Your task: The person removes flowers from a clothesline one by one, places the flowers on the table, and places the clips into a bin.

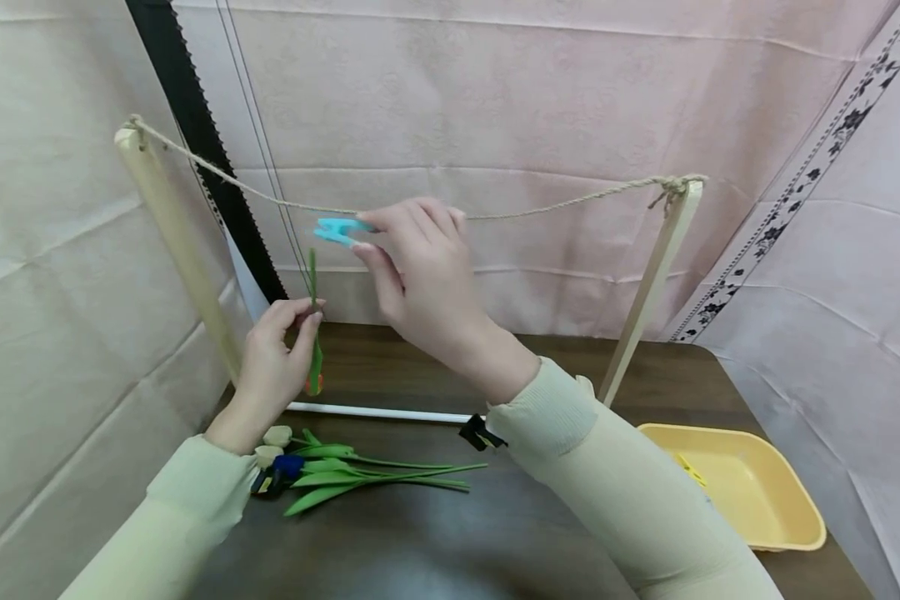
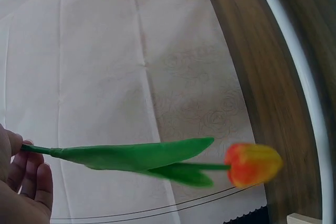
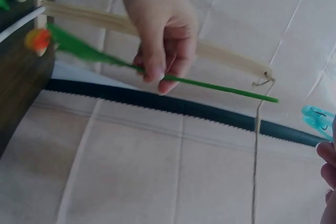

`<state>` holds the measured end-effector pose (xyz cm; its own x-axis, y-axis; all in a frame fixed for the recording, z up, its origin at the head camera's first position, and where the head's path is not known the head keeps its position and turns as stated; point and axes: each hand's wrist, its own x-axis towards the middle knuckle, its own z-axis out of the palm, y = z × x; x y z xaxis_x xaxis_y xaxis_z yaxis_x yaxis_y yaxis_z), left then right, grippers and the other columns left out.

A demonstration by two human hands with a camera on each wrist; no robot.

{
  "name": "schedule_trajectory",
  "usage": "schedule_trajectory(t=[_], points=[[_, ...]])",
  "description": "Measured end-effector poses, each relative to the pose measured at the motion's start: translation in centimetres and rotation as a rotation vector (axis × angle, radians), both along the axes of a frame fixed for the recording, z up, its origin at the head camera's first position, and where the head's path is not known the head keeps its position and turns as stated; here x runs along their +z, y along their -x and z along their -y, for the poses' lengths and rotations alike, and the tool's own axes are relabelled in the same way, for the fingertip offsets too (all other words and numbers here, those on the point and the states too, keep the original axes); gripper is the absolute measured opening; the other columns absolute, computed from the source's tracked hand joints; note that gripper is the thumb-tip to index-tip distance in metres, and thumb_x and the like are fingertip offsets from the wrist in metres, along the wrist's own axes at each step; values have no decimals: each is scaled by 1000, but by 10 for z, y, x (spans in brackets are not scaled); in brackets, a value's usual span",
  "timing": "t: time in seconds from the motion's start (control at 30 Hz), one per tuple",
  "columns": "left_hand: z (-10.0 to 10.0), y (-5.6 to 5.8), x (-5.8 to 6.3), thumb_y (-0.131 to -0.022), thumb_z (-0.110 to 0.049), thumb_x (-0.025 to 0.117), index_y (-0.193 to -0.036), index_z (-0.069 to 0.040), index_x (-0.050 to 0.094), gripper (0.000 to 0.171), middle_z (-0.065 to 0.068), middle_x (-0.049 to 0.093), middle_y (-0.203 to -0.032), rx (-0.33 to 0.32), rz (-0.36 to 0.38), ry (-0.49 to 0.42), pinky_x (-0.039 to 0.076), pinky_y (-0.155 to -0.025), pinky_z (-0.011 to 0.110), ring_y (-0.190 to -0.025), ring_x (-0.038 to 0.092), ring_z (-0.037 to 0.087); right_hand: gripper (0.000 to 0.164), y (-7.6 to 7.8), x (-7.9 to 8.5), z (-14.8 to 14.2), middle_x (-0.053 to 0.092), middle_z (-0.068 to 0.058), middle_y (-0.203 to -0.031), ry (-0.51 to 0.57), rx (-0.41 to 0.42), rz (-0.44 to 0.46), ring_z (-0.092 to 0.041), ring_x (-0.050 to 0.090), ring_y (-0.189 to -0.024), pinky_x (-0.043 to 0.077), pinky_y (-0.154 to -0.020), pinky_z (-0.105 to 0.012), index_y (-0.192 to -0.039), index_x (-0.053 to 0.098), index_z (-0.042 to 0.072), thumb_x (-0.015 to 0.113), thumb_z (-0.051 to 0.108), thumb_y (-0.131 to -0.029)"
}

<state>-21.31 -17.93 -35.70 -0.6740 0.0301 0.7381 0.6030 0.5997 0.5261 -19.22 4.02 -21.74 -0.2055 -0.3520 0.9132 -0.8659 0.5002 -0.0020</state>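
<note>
My left hand (image 1: 273,354) pinches the green stem of an artificial tulip (image 2: 253,165), its orange-red and yellow bloom hanging down and the stem end pointing up. In the right wrist view the stem end overlaps the rope. Up by the rope (image 1: 570,202), my right hand (image 1: 427,271) pinches a light blue clothespin (image 1: 335,231) by its handle ends, with the pin's nose toward the left. The rope sags between two wooden posts, and the clothespin is just below its line in the head view, above the tulip's stem end.
Several tulips with white and blue blooms (image 1: 345,471) lie on the dark wooden table (image 1: 420,550). A white rod (image 1: 390,412) runs between the left post (image 1: 183,250) and right post (image 1: 648,292). At the right, a yellow basin (image 1: 765,492) holds a small yellow piece.
</note>
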Motion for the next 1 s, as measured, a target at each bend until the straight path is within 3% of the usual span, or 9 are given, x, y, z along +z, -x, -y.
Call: schedule_trajectory(t=[0.2,0.43,0.47,0.67,0.83,1.0], points=[[-5,-6,-5,-93,-2,62,-114,-1,68,22,6,62,-100,-46,-21,159,44,-71,31,-89,55,19,25,-1,-24,-25,64,-9,-102,36,3,48,-26,53,-99,34,-92,-40,-111,59,-1,65,15,-92],[-14,-13,-14,-92,-4,65,-115,-7,68,23,-1,60,-99,-148,63,384,47,-68,33,-89,52,16,27,-4,-60,-57,65,-8,-101,104,6,94,-25,57,-95,39,-89,-41,-107,63,1,68,18,-88],[-16,-14,-16,-92,-4,64,-115,-6,68,22,0,60,-99,-169,78,408,48,-74,35,-89,53,16,27,-4,-65,-63,65,-8,-101,110,-3,101,-25,58,-94,40,-88,-41,-107,64,1,69,19,-87],[-29,-20,-36,-92,-8,66,-112,-8,69,20,-2,60,-96,-216,136,570,49,-77,33,-84,54,13,32,-15,-109,-104,66,-7,-100,138,-97,183,-24,60,-91,44,-81,-37,-107,65,1,73,21,-84],[-42,-25,-54,-90,-6,68,-108,-9,71,19,-4,58,-90,-248,153,670,47,-69,28,-77,51,11,31,-31,-146,-139,66,-2,-102,204,-173,313,-21,60,-93,46,-83,-30,-107,66,4,78,15,-80],[-55,-31,-74,-88,-4,70,-105,-12,72,19,-3,57,-89,-266,182,768,51,-79,34,-80,55,14,32,-45,-174,-164,67,0,-106,271,-260,460,-16,62,-95,48,-86,-29,-106,65,5,80,12,-78]])
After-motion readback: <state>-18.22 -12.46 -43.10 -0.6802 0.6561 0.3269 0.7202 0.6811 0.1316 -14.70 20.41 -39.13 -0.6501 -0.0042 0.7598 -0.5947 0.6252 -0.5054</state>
